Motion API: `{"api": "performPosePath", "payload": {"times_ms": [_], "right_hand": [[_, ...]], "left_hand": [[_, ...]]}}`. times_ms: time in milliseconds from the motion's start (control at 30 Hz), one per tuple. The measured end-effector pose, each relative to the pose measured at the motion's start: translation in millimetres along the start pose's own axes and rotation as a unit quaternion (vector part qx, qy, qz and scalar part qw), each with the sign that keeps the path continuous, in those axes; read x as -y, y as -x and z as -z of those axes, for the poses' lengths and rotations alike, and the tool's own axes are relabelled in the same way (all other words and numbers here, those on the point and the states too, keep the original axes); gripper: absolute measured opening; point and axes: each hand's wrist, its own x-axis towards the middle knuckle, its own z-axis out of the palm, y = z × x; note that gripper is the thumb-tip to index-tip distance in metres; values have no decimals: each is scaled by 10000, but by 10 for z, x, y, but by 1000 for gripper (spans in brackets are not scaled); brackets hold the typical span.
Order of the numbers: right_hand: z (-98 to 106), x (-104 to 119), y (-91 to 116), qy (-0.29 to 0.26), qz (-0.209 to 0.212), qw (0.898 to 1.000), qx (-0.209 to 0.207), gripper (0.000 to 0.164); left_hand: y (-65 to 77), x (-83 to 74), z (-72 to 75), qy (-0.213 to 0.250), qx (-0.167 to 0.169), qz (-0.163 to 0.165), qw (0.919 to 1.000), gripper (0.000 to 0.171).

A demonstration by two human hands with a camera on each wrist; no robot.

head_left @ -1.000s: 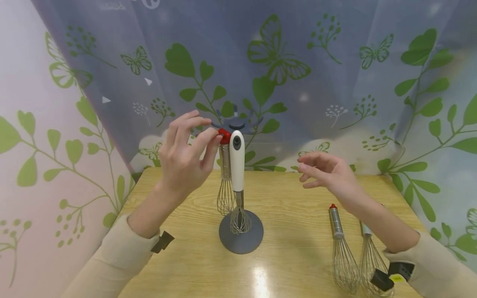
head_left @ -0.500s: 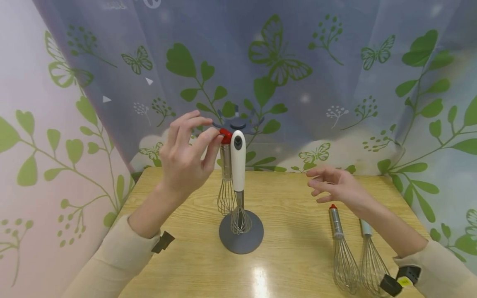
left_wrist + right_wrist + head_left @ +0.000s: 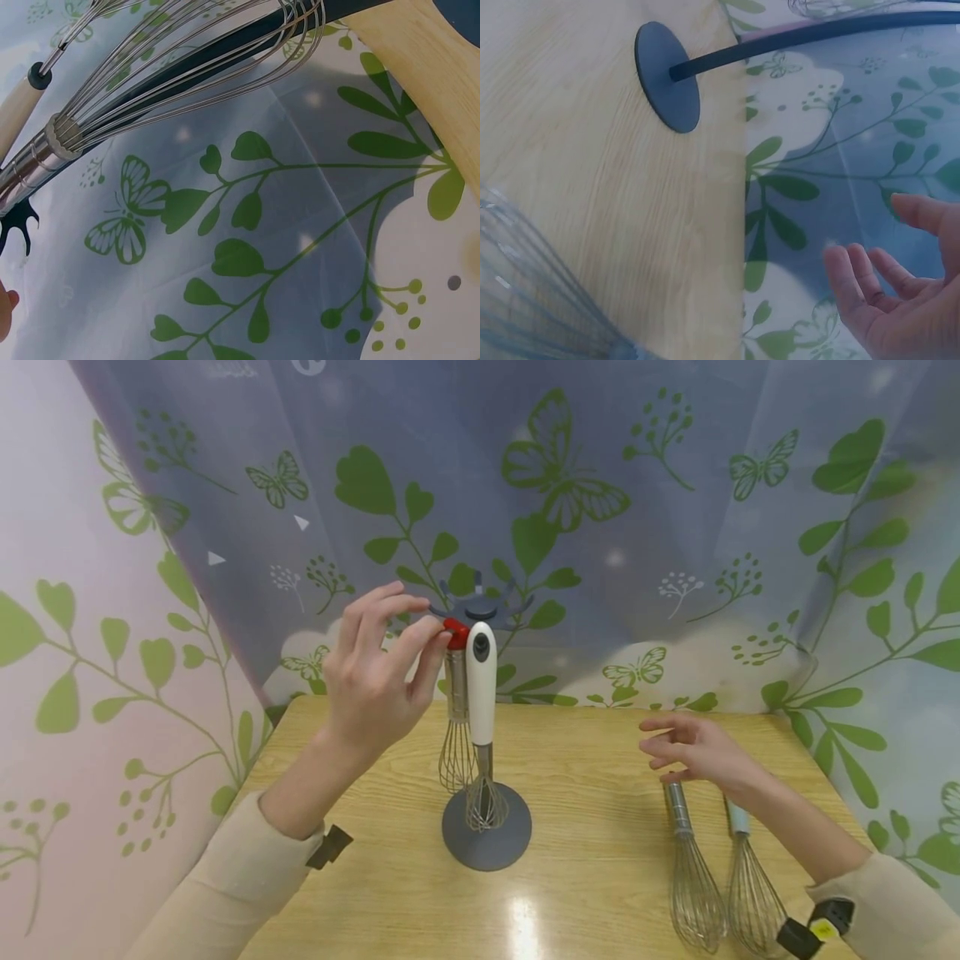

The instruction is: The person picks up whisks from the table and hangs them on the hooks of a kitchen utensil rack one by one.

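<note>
My left hand [image 3: 378,668] pinches the red end of a steel-handled whisk [image 3: 457,685], which hangs upright, wires down, beside a dark grey utensil stand [image 3: 461,843]. In front of it hangs a smaller whisk with a white handle [image 3: 482,693]. The left wrist view shows the steel handle [image 3: 30,165] and its wires close up, with most of my left hand out of that view. My right hand [image 3: 697,747], fingers loosely bent and holding nothing, is over the top end of a steel-handled whisk [image 3: 696,893] on the table. That whisk's red tip is hidden behind the hand.
Another whisk with a pale blue handle [image 3: 738,818] lies to the right, under my right forearm. The stand's hooked top [image 3: 480,607] rises behind the hanging whisks. A patterned curtain [image 3: 637,543] closes off the back of the wooden table [image 3: 585,843].
My right hand has moved right and down, away from the stand, to above the steel-handled whisk on the table. My left hand keeps its pinch on the red end, almost unmoved.
</note>
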Motion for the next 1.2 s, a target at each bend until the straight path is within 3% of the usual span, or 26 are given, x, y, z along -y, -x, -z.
{"api": "performPosePath", "payload": {"times_ms": [300,600,1200], "right_hand": [[92,-226,-62,-107,-344,9993,114,74],[180,-379,-74,225,-551,9982,37,74],[352,-691,-122,279,-1203,9923,49,77]], "left_hand": [[7,-1,0,30,13,2,10000,10],[4,4,-4,56,-39,9,10000,9],[10,12,-9,72,-48,-15,10000,10]]}}
